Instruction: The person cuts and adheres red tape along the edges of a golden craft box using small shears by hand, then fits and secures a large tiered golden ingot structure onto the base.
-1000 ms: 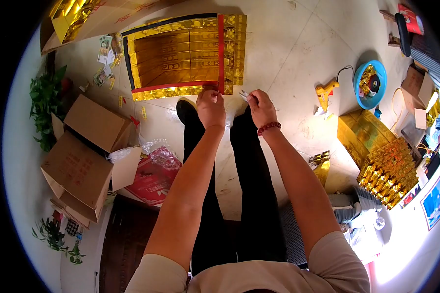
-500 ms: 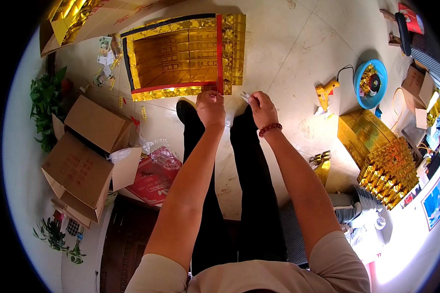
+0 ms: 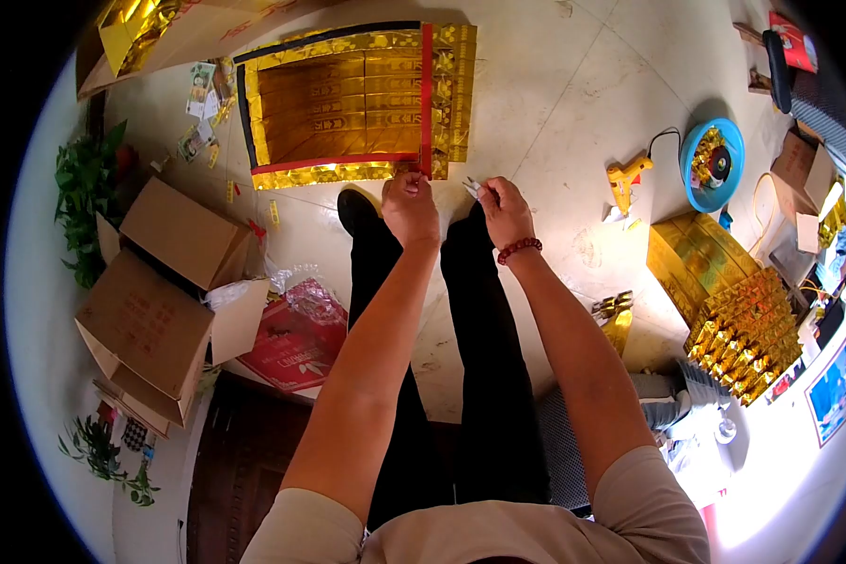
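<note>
A gold foil box (image 3: 365, 113), its open side facing me, lies on the floor ahead. Black strips run along its far and left edges, and red strips along its near and right edges. At the near right corner, my left hand (image 3: 410, 207) is closed with its fingertips pinching the end of the red strip (image 3: 427, 103). To the right, my right hand (image 3: 508, 214) grips small scissors (image 3: 474, 187), blades pointing toward the box corner. Fingers hide the scissors' handles. A red bead bracelet (image 3: 519, 249) circles my right wrist.
A yellow glue gun (image 3: 620, 184) stands on the floor at right, beside a blue basin (image 3: 714, 164). Stacked folded gold foil (image 3: 747, 329) lies farther right. Cardboard boxes (image 3: 146, 320) and a red package (image 3: 296, 338) sit at left. My legs extend below my arms.
The view has shifted slightly. Both hands stay near the box corner, the left moving a little right against the floor; the scissor blades look slightly more spread.
</note>
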A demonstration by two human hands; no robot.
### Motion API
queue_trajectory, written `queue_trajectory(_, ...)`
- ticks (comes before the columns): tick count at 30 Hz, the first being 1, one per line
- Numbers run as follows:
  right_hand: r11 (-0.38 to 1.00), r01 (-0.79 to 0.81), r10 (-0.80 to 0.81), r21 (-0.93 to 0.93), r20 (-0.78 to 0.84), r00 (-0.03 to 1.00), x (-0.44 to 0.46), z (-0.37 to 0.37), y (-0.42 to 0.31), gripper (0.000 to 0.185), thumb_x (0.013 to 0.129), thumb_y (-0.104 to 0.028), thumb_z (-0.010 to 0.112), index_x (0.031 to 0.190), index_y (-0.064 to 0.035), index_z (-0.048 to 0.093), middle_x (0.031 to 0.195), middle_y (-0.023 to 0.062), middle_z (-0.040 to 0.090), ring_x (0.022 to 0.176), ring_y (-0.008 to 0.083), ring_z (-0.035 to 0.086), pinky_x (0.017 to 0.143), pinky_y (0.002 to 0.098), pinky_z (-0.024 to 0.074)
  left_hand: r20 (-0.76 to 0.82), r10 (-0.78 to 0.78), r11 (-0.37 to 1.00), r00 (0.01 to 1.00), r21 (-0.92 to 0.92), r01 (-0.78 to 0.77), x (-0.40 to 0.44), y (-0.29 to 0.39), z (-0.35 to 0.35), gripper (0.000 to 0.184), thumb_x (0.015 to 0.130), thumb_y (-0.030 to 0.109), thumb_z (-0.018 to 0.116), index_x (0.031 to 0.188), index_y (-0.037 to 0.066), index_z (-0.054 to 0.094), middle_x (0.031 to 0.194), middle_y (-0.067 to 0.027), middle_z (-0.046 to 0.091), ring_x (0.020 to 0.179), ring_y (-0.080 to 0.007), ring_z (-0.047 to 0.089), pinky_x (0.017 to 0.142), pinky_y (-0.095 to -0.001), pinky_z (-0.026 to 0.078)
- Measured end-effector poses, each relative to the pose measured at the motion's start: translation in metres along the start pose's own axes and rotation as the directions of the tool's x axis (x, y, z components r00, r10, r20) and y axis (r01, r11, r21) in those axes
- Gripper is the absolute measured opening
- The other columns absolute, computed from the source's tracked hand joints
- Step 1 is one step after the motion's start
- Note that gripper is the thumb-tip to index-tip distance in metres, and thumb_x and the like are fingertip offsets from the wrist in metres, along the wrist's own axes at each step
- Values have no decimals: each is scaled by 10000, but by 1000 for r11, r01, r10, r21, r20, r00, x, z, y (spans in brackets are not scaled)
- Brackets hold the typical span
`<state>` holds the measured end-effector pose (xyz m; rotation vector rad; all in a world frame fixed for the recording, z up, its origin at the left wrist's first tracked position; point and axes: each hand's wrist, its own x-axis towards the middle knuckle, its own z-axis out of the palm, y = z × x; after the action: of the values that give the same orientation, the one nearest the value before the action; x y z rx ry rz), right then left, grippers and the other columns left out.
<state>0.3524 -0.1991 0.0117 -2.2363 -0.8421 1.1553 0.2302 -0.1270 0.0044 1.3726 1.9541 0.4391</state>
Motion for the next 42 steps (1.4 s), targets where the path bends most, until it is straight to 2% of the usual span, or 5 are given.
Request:
queue_trajectory(11,1000,-17,17,16,17,1000,-1,3,-2,126,854,-170,561,855,-46,540,873,111,576,818,297,570,725,368,466,-74,-51,997,996,-59,47,-6,-4,3,78,725,37,682,801,22,676,745,-91,627,660,-189,612,628,-287,492)
queue_trajectory(17,1000,-4,4,21,11,1000,-3,3,2,119,852,-167,562,854,-50,539,870,114,572,816,302,567,727,369,466,-67,-49,998,997,33,51,-5,-2,4,88,718,72,690,791,29,667,749,-87,621,668,-201,609,632,-292,492)
queue_trajectory(19,1000,8,-8,12,12,1000,-4,3,3,126,852,-170,563,857,-48,533,876,118,570,829,308,564,733,376,465,-45,-78,997,996,22,79,-3,-3,5,87,711,95,680,738,41,618,755,-80,586,679,-250,587,630,-350,483)
queue_trajectory(22,999,29,-29,-20,12,1000,-4,3,4,136,851,-174,564,860,-44,528,882,120,569,846,313,561,737,380,466,-15,-5,999,1000,53,6,2,-11,10,103,715,96,673,736,37,591,756,-94,582,714,-262,580,659,-359,477)
queue_trajectory(42,997,-40,44,-61,79,996,-13,5,0,165,865,-218,557,904,-58,543,903,118,588,850,305,578,743,373,474,-62,-69,996,996,46,72,-3,7,5,61,740,83,655,754,43,612,770,-108,573,716,-292,582,649,-386,472)
